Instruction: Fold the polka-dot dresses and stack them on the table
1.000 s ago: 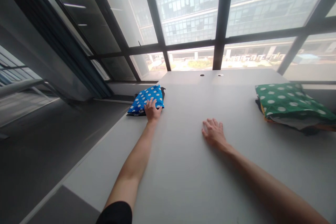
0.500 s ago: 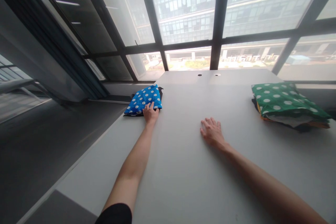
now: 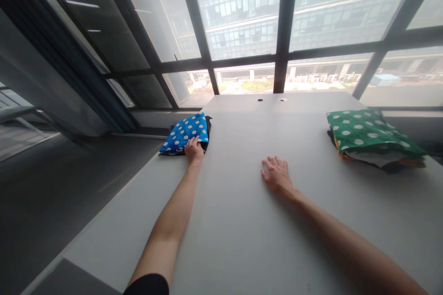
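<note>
Fingers of the left hand (image 3: 193, 150) are pressing onto the near corner of the blue dotted cloth (image 3: 185, 132), apparently grasping it for drawing closer, while the right hand (image 3: 276, 175) is resting spread flat on the tabletop (image 3: 242, 221), well right of that cloth.

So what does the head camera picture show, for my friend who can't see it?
The left hand rests on a folded blue dotted cloth at the grey table's left edge. The right hand lies flat mid-table; a green dotted cloth pile sits far right.

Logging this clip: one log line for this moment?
left hand: on blue polka-dot cloth | right hand: flat on table | green polka-dot pile: untouched
</note>
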`<state>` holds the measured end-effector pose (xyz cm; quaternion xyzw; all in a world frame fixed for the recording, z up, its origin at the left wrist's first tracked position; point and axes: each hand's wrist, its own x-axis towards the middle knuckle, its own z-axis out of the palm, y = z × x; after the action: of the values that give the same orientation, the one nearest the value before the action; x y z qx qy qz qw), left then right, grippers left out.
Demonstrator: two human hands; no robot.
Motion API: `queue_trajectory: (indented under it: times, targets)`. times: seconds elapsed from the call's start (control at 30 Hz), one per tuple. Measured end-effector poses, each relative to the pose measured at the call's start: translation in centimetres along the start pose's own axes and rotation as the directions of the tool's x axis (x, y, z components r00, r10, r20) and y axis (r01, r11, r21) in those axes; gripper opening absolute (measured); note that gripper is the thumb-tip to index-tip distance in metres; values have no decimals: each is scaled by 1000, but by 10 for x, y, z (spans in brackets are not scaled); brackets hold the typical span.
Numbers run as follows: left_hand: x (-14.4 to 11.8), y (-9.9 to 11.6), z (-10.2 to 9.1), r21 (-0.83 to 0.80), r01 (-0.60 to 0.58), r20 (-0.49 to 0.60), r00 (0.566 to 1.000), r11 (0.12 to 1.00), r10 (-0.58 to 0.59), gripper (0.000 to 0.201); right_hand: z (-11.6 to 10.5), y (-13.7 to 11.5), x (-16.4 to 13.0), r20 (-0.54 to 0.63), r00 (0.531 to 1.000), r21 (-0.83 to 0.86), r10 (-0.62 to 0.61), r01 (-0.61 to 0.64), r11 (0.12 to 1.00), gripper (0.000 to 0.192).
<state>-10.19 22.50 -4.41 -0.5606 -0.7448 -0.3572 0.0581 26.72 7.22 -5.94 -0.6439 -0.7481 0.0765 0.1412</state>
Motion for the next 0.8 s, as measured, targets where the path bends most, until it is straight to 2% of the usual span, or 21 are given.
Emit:
queue_trajectory:
  times: [0.13,0.3,0.5,0.67,0.8]
  targets:
    - [4,-3,1,-10,28,-15,1000,1000,-28,52,0,1,0,3,1000,-4,-1,1,1000,45]
    - [0,-1,3,3,-20,20,1000,1000,20,48,-2,0,0,9,1000,3,1,-1,1000,45]
    - [-3,0,-2,56,-30,31,999,998,28,70,-2,-1,0,6,1000,8,1,-1,1000,45]
    - [-4,-3,-2,53,-49,13,999,997,49,51,-2,-1,-1,-1,1000,9,1,-1,1000,45]
    - [-3,-5,-1,47,-45,3,999,998,45,46,-1,0,0,-7,1000,5,-6,6,1000,45]
